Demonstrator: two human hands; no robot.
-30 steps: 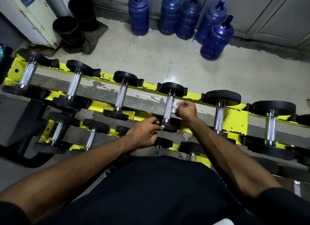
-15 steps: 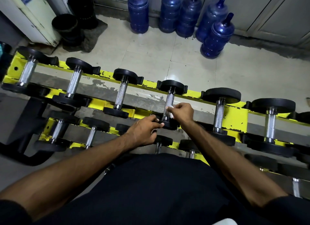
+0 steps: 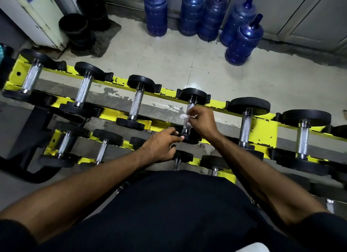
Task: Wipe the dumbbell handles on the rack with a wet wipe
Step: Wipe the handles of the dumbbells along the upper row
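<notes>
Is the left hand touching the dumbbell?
Touching: in the head view the left hand grips the dumbbell by its near black end, fingers on it.

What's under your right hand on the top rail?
A white wet wipe, pinched by the right hand against a dumbbell handle. The handle shows above and below; the stretch beneath wipe and hand is covered.

Knurled shiny metal dumbbell handles (image 3: 136,102) on a chipped yellow-painted rack (image 3: 264,128).
</notes>
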